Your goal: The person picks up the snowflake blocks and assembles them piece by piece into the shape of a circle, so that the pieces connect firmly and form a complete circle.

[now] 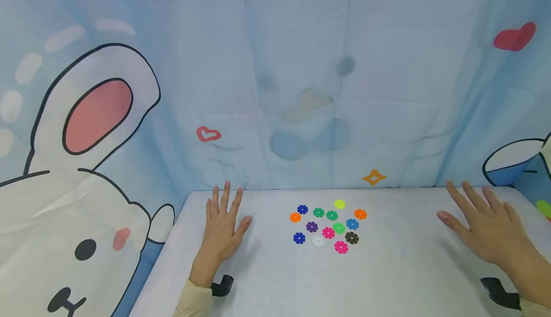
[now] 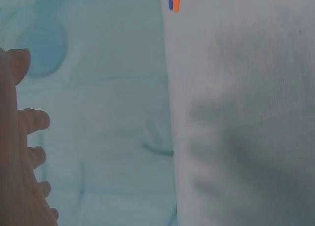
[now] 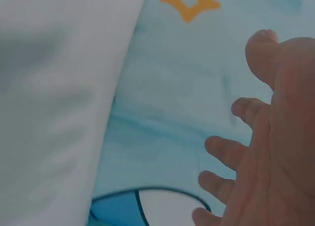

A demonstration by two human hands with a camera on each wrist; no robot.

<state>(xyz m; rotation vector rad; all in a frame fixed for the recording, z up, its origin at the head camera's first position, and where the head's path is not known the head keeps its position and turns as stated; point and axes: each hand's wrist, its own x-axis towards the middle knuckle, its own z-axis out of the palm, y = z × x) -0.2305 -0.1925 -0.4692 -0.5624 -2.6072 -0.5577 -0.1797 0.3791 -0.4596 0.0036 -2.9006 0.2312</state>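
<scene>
Several small notched plastic discs lie loosely grouped on the white table, among them a yellow disc (image 1: 339, 204), a white disc (image 1: 318, 241), a black disc (image 1: 351, 237) and a purple disc (image 1: 312, 226). To the left of the group is my left hand (image 1: 221, 238), fingers straight and spread, holding nothing. My right hand (image 1: 495, 233) is well to the right of the discs, also spread with nothing in it. Both hands cast soft shadows on the table and appear raised above it. Each wrist view shows its hand's extended fingers, apart from any disc.
The white table (image 1: 275, 283) ends at a light blue curtain (image 1: 275, 68) printed with a cartoon animal, hearts and a star. A black wrist mount (image 1: 222, 286) sits at the left wrist, and another black mount (image 1: 499, 293) at the right.
</scene>
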